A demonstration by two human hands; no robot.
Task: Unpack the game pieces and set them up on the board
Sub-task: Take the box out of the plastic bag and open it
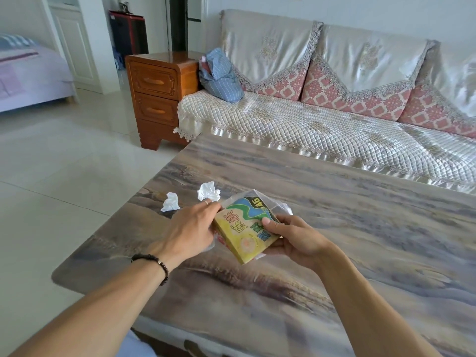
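Observation:
A small yellow game box (242,231) with blue and green print sits half inside a clear plastic bag (277,204), held just above the marbled table (360,228). My right hand (296,238) grips the box's right side, thumb on top. My left hand (190,230) holds the bag's left edge beside the box, fingers curled on the plastic. No board or loose pieces are visible.
Two crumpled white tissues (208,191) (170,202) lie on the table just beyond my left hand. A quilted sofa (322,124) runs along the table's far side, with a wooden cabinet (159,96) at its left end. Tiled floor lies to the left.

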